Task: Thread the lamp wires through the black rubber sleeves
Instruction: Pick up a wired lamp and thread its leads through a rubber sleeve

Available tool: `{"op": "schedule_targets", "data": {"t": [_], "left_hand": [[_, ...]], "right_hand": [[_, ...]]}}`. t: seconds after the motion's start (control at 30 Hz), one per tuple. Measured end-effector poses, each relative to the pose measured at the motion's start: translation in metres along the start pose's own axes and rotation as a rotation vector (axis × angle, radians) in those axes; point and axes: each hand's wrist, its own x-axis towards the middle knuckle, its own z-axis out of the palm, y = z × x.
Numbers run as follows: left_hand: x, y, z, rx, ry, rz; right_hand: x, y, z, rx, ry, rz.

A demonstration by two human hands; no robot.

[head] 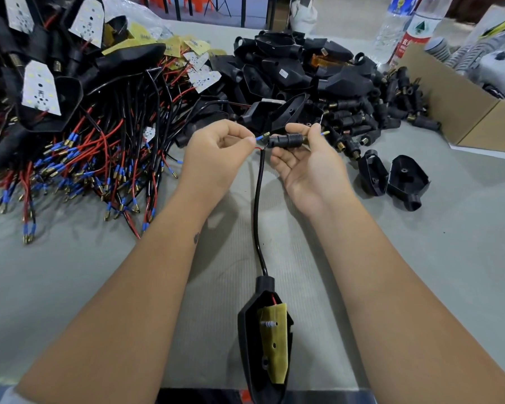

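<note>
Grey work table [70, 281] here, piled at the back with wired lamp boards [79, 135] on the left and black sleeves [362, 118] to the right. Left hand [216, 153] pinches a blue-tipped wire end [261, 137] right at the mouth of a black rubber sleeve [289, 139], which the right hand [306, 164] grips between thumb and fingers. The black cable [257, 205] runs down to a lamp housing [264, 339] lying near the table's edge.

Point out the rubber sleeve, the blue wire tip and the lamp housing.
rubber sleeve [287, 140], head view, ribbed middle.
blue wire tip [260, 137], head view, blue insulation.
lamp housing [250, 322], head view, left black wall.
</note>
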Motion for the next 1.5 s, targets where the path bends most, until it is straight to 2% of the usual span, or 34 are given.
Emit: {"op": "schedule_targets", "data": {"t": [0.3, 0.83, 1.17, 1.5], "left_hand": [[-0.0005, -0.0032, 0.0029, 0.089, -0.049, 0.021], [0.0003, -0.0072, -0.0025, 0.203, -0.009, 0.041], [-0.0024, -0.0020, 0.0013, 0.164, -0.053, 0.009], [0.0007, -0.0092, 0.0004, 0.185, -0.014, 0.042]], "right_hand": [[-0.0003, -0.0011, -0.0012, 0.070, 0.033, 0.026], [-0.0050, -0.0008, 0.0040, -0.179, -0.062, -0.032], [-0.0068, -0.0007, 0.0025, -0.182, -0.088, -0.025], [-0.0072, 0.0000, 0.0036, -0.226, -0.058, -0.073]]}}
